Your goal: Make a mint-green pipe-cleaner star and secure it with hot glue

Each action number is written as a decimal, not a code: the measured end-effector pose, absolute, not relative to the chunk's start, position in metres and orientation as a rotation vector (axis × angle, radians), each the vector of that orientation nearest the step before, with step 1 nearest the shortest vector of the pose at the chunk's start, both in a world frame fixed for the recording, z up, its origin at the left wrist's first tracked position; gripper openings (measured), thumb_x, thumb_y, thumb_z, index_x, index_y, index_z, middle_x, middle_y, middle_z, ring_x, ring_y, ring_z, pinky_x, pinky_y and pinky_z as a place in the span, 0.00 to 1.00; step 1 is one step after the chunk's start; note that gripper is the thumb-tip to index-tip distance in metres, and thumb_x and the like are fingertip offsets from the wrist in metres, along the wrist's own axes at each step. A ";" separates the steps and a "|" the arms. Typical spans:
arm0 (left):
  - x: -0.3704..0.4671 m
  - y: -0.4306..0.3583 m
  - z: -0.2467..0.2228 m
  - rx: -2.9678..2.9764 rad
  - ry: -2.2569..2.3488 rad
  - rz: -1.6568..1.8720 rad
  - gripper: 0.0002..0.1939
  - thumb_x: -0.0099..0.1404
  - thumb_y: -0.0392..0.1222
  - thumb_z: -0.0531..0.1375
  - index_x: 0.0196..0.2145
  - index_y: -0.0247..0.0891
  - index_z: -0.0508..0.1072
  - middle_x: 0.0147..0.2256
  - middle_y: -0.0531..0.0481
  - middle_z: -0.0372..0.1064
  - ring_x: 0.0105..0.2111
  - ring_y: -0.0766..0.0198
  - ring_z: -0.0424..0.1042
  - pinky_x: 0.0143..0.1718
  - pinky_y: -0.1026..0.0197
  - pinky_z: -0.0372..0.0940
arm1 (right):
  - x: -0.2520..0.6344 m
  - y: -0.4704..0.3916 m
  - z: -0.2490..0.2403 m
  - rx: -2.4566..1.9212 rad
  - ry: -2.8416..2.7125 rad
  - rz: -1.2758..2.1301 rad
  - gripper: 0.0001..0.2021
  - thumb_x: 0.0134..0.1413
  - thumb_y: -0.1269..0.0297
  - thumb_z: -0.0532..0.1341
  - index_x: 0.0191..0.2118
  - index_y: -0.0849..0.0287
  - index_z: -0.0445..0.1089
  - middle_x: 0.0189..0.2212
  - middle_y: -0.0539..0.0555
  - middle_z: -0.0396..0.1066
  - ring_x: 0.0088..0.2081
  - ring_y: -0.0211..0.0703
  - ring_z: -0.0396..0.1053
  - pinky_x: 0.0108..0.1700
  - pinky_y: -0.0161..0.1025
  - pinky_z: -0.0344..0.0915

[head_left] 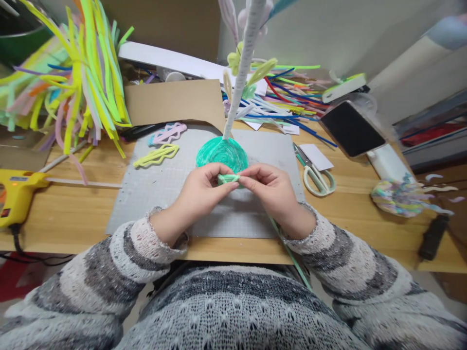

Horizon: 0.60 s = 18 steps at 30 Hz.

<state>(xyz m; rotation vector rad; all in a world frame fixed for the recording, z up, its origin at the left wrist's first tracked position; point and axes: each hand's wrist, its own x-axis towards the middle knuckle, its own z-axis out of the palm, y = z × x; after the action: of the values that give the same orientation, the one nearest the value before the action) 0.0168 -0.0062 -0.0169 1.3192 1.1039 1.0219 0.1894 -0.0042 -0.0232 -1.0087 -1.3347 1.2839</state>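
Between my two hands is a light green pipe cleaner (228, 179), folded into a small zigzag. My left hand (204, 187) pinches its left end with thumb and forefinger. At the other end, my right hand (272, 189) grips it in the same way, and a long green tail runs down from under that hand past the table edge. Just behind the fingers stands a round green coiled base (222, 153) with a white wrapped stem (241, 73) rising from it. Finished-looking zigzag shapes, one yellow (156, 155) and one purple (170, 132), lie on the grey cutting mat (146, 204).
Scissors (317, 177) and a phone (353, 128) lie to the right. A yellow glue gun (18, 194) rests at the left edge, below a large bundle of pipe cleaners (83, 73). More loose pipe cleaners (292, 97) and a cardboard piece (175, 102) are at the back.
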 end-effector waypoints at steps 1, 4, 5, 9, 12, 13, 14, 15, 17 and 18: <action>0.017 -0.006 -0.016 1.264 1.071 1.027 0.11 0.51 0.42 0.70 0.29 0.36 0.74 0.25 0.54 0.71 0.24 0.68 0.66 0.27 0.64 0.59 | 0.192 -0.002 -0.021 -0.998 -1.340 1.321 0.08 0.46 0.60 0.71 0.28 0.58 0.76 0.22 0.48 0.72 0.24 0.34 0.65 0.28 0.34 0.63; 0.018 -0.004 -0.015 0.985 0.909 1.067 0.14 0.49 0.42 0.72 0.28 0.35 0.72 0.26 0.54 0.72 0.26 0.69 0.70 0.30 0.65 0.64 | 0.197 0.002 -0.014 -0.962 -1.286 1.406 0.09 0.47 0.59 0.70 0.29 0.58 0.76 0.20 0.46 0.69 0.23 0.33 0.63 0.27 0.33 0.62; 0.018 -0.003 -0.014 0.885 0.861 1.069 0.15 0.49 0.41 0.72 0.28 0.35 0.71 0.26 0.54 0.73 0.26 0.68 0.71 0.31 0.64 0.66 | 0.198 0.003 -0.013 -0.950 -1.261 1.421 0.08 0.46 0.59 0.71 0.29 0.58 0.76 0.19 0.45 0.68 0.23 0.32 0.63 0.27 0.33 0.61; 0.019 -0.001 -0.015 0.642 0.744 1.047 0.16 0.47 0.39 0.74 0.29 0.36 0.71 0.29 0.54 0.75 0.30 0.66 0.75 0.35 0.62 0.70 | 0.196 0.003 -0.014 -0.917 -1.221 1.456 0.09 0.45 0.58 0.72 0.31 0.57 0.77 0.20 0.47 0.69 0.25 0.34 0.65 0.27 0.33 0.62; 0.020 -0.001 -0.017 0.586 0.693 1.064 0.15 0.47 0.38 0.74 0.29 0.36 0.71 0.30 0.54 0.76 0.32 0.67 0.75 0.38 0.62 0.71 | 0.191 0.001 -0.017 -0.899 -1.222 1.435 0.10 0.43 0.57 0.73 0.31 0.56 0.78 0.23 0.47 0.72 0.26 0.35 0.67 0.28 0.34 0.65; 0.021 -0.001 -0.017 0.574 0.677 1.065 0.15 0.48 0.38 0.73 0.29 0.37 0.71 0.30 0.55 0.76 0.32 0.68 0.75 0.39 0.63 0.70 | 0.189 0.000 -0.018 -0.897 -1.219 1.413 0.10 0.42 0.58 0.73 0.31 0.55 0.78 0.23 0.47 0.73 0.26 0.35 0.68 0.29 0.34 0.66; 0.022 -0.002 -0.018 0.565 0.662 1.065 0.15 0.48 0.37 0.73 0.29 0.37 0.71 0.30 0.55 0.75 0.32 0.69 0.75 0.39 0.63 0.70 | 0.187 -0.001 -0.020 -0.899 -1.210 1.382 0.09 0.42 0.59 0.73 0.30 0.55 0.78 0.24 0.47 0.73 0.27 0.35 0.68 0.31 0.35 0.67; 0.023 -0.002 -0.018 0.559 0.649 1.063 0.15 0.48 0.38 0.73 0.29 0.37 0.71 0.30 0.56 0.75 0.32 0.69 0.74 0.39 0.63 0.70 | 0.185 -0.003 -0.021 -0.903 -1.195 1.347 0.09 0.41 0.59 0.74 0.30 0.54 0.78 0.25 0.47 0.74 0.27 0.35 0.68 0.32 0.35 0.68; 0.024 -0.003 -0.019 0.554 0.632 1.056 0.15 0.48 0.38 0.74 0.28 0.37 0.71 0.29 0.56 0.75 0.32 0.69 0.74 0.40 0.63 0.70 | 0.183 -0.005 -0.024 -0.907 -1.159 1.285 0.08 0.40 0.60 0.74 0.29 0.54 0.78 0.26 0.47 0.76 0.28 0.35 0.70 0.33 0.35 0.69; 0.025 -0.004 -0.019 0.559 0.630 1.054 0.16 0.47 0.38 0.74 0.28 0.37 0.70 0.30 0.56 0.75 0.32 0.69 0.74 0.41 0.63 0.70 | 0.183 -0.006 -0.026 -0.906 -1.145 1.267 0.07 0.41 0.61 0.74 0.29 0.53 0.78 0.26 0.47 0.76 0.29 0.35 0.70 0.34 0.35 0.69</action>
<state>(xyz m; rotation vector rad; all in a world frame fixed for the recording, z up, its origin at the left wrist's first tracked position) 0.0247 -0.0037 -0.0189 0.5585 0.6298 1.0535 0.1826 -0.0055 -0.0256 -0.9058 -1.1453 1.2668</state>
